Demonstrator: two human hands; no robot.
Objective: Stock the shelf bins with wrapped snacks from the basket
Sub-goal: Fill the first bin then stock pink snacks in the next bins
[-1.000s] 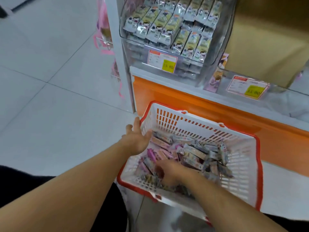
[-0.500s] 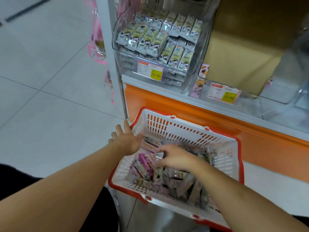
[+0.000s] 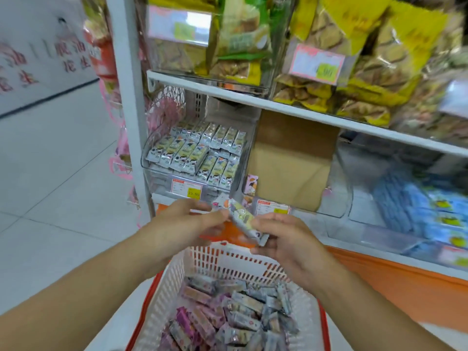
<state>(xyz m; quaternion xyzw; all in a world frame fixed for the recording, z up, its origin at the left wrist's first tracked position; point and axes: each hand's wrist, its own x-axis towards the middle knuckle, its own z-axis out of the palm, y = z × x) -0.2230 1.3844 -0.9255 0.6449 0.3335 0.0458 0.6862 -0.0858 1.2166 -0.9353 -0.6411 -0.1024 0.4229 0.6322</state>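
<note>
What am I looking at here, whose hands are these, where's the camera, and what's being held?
No machine: a person's two bare hands, filmed from one camera on their head, looking forward and down. The left hand and right hand together hold a few wrapped snack bars above the white and red plastic basket, which holds many more wrapped snacks. Ahead, the clear plastic shelf bin already holds neat rows of similar bars, beside a brown cardboard box.
</note>
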